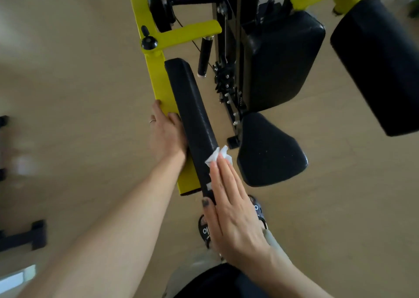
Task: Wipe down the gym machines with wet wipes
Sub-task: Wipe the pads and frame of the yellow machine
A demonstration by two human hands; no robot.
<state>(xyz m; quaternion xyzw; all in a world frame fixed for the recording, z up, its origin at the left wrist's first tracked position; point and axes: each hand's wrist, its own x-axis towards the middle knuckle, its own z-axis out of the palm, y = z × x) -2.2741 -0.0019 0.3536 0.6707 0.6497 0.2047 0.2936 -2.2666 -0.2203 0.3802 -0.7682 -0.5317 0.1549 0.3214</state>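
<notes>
Wet wipe (218,156) on arm pad (192,118); seat (269,152) just beside.

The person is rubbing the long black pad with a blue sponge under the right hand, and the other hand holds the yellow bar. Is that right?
Not quite. The head view shows a white wet wipe, not a blue sponge, under the right hand on the long black pad. The left hand does hold the yellow bar.
</notes>
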